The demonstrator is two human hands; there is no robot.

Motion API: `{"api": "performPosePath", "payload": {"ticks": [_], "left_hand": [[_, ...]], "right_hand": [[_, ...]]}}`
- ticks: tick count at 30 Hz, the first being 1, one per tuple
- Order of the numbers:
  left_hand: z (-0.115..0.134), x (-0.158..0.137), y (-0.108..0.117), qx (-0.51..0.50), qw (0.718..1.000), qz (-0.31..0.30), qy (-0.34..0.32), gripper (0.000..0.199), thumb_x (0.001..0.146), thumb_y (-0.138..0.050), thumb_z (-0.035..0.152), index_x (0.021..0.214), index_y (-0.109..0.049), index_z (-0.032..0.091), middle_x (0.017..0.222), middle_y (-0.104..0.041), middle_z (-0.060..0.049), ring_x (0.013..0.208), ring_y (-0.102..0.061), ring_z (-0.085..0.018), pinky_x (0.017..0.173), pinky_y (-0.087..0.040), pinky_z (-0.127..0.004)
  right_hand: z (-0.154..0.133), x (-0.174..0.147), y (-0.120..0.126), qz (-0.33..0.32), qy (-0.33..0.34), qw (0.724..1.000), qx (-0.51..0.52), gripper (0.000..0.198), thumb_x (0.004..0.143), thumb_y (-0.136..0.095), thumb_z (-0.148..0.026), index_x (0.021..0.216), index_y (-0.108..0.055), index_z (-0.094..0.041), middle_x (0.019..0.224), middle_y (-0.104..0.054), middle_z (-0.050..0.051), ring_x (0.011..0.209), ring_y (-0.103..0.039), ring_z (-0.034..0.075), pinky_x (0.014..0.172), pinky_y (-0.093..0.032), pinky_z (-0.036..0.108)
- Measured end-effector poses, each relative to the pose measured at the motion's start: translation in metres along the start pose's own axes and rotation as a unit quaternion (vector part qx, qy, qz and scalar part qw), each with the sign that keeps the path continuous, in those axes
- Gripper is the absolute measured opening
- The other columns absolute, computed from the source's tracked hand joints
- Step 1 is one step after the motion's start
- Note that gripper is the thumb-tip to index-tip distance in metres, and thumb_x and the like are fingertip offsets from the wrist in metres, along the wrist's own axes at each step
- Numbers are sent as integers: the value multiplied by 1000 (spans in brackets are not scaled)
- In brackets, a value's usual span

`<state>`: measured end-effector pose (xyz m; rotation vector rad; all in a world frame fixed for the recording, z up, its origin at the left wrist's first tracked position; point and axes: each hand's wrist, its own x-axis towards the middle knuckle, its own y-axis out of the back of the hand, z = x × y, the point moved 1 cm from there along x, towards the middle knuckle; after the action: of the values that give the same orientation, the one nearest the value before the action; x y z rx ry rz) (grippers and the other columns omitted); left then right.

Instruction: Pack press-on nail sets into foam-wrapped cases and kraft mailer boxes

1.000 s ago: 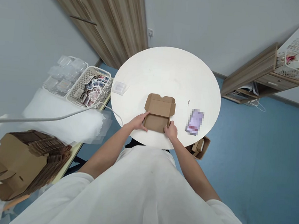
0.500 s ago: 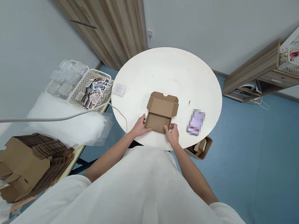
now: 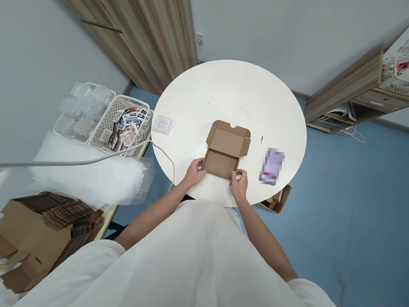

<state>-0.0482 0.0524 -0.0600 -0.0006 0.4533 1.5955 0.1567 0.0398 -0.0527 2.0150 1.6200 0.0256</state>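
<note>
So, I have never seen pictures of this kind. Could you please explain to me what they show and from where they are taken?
There is no machine here, only a person's bare hands. One camera, worn on the head, looks forward and down, so the person's white clothing fills the bottom.

The left hand and the right hand hold a brown box by its near corners, one on each side. Its lid is open, on the far side.

Also on the round table are a purple thing at the right, too pixelated to name, and a small packet at the left edge.
</note>
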Motion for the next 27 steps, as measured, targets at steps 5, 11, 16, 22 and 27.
{"api": "performPosePath", "payload": {"ticks": [5,11,16,22,27], "left_hand": [[2,4,15,48,999,0,-2,51,70,-59,24,119,-46,20,119,-48,-11,108,-49,-23,81,-46,-36],[1,30,77,120,985,118,-32,44,76,-55,30,118,-43,20,122,-43,-12,117,-41,-25,94,-39,-40],[-10,75,146,140,962,234,16,54,76,-57,31,124,-36,17,129,-36,-15,127,-28,-27,107,-21,-44],[-28,127,189,113,972,197,60,54,77,-56,27,125,-39,12,130,-40,-16,128,-31,-27,108,-22,-41],[-42,145,194,106,978,174,39,48,75,-55,20,122,-47,13,120,-50,-15,120,-41,-28,104,-29,-43]], "right_hand": [[-21,-14,2,100,58,991,-59,33,81,-41,-40,106,-44,-18,106,-48,8,57,-39,9,66,-42,30],[-96,-22,-47,9,135,985,-104,29,81,-44,-34,106,-47,-20,111,-47,10,62,-45,11,65,-42,30],[-134,7,-138,-162,72,982,-62,35,77,-50,-37,109,-50,-22,114,-52,7,84,-53,15,75,-45,30],[-144,45,-226,-204,-54,977,42,45,78,-51,-36,119,-45,-22,130,-47,7,111,-49,17,87,-44,31],[-151,54,-262,-207,-66,972,87,53,79,-52,-35,128,-39,-19,140,-36,9,115,-48,18,90,-44,32]]}}
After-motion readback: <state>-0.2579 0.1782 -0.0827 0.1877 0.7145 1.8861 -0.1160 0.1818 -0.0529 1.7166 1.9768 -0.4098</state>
